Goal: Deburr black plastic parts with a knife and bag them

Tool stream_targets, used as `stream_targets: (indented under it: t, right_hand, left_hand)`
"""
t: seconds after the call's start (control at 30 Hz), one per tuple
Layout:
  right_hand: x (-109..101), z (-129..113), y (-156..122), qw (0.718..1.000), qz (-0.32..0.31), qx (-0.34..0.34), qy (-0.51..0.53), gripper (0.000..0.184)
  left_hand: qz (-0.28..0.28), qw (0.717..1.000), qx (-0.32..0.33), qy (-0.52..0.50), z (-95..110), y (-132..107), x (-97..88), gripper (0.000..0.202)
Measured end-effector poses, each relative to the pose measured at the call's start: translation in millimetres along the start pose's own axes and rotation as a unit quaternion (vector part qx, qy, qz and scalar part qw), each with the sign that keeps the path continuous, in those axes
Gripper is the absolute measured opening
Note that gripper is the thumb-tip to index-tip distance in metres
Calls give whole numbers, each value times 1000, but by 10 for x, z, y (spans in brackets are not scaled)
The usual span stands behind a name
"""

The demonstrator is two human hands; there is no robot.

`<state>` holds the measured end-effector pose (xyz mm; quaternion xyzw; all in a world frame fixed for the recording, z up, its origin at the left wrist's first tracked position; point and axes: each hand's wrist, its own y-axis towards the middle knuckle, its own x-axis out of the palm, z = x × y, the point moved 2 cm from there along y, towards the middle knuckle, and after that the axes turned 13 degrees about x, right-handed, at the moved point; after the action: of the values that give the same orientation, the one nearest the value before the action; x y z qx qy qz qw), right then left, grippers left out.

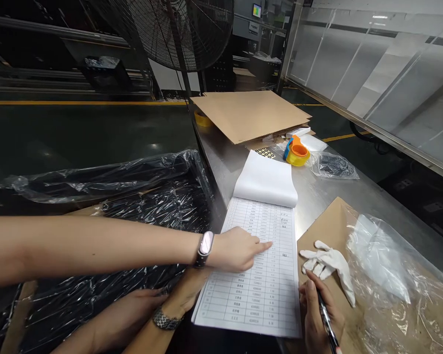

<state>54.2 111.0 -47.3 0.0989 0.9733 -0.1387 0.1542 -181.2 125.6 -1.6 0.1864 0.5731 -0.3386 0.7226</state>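
My right hand (319, 314) is closed round a black pen (327, 324) at the lower right corner of a printed table form (258, 290) on a pad with its top sheets folded back. My left hand (187, 293), with a metal watch on the wrist, rests at the form's left edge. Its fingers are hidden under another person's hand (238, 250). That hand wears a smartwatch, comes in from the left, and points its index finger at a row in the middle of the form. A further hand (133, 307) lies on the black plastic wrap at lower left.
White gloves (328, 263) lie on brown card (328, 221) beside clear plastic bags (387, 265). An orange-blue tape dispenser (296, 152) and flat cardboard (249, 115) sit farther along the steel table (317, 191). A wrapped box (133, 196) stands left, and a big fan (177, 29) behind.
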Motion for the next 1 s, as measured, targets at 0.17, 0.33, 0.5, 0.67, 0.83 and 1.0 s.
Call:
stream_targets:
  t: [0.17,0.33,0.5,0.67,0.83,1.0]
  right_hand:
    - [-14,-118,-24,997,8,-24,74,49]
    - [-16,-403,30,991,-32,-39,125,40]
    - [282,-638,221,982,-118,-26,147,25]
    - [571,-639,526,983,-128,-17,127,31]
    - [698,-531,729,990,-112,-27,77,32]
    - [729,-439,762,995,-73,-71,12,29]
  left_hand:
    - [-16,999,-30,3,125,179,19,68]
    - [-21,999,-38,2,138,177,31,68]
    - [-19,999,-43,-3,136,181,18,68]
    - [-10,999,-40,-6,118,163,-16,67]
    - [-9,999,-38,-5,106,165,1,69]
    - [-22,999,-42,-22,93,262,12,72]
